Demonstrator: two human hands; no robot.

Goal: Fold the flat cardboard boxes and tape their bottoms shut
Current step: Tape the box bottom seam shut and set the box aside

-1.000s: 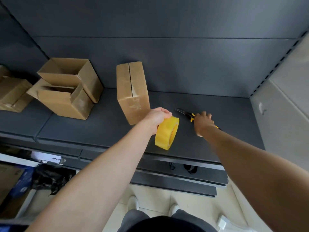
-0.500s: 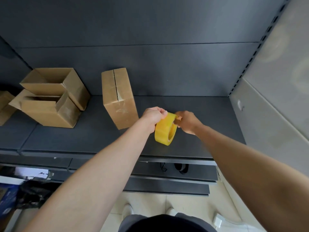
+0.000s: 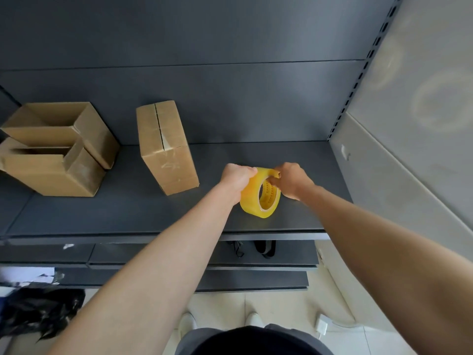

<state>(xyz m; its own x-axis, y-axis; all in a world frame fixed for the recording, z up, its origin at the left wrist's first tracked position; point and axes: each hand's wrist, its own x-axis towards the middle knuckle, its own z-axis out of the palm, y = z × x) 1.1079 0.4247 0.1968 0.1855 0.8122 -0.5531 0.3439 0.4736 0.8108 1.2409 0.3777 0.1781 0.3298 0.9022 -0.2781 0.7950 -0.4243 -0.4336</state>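
A yellow tape roll [image 3: 252, 201] stands on edge above the dark grey shelf [image 3: 128, 213], held between both hands. My left hand [image 3: 236, 175] grips its top left rim. My right hand [image 3: 290, 179] holds its right side, with fingers curled into the roll's core. To the left, a folded cardboard box [image 3: 166, 147] stands with its taped seam facing up. The knife seen earlier is out of sight.
Two open cardboard boxes [image 3: 58, 149] sit stacked at the shelf's left end. A dark back panel rises behind the shelf and a light wall [image 3: 409, 149] closes the right side. Lower shelves [image 3: 179, 260], black bags [image 3: 38, 308] and my shoes lie below.
My right hand left the yellow-handled knife on the shelf and came left onto the tape roll. The roll turned so its core shows. The camera shifted right.
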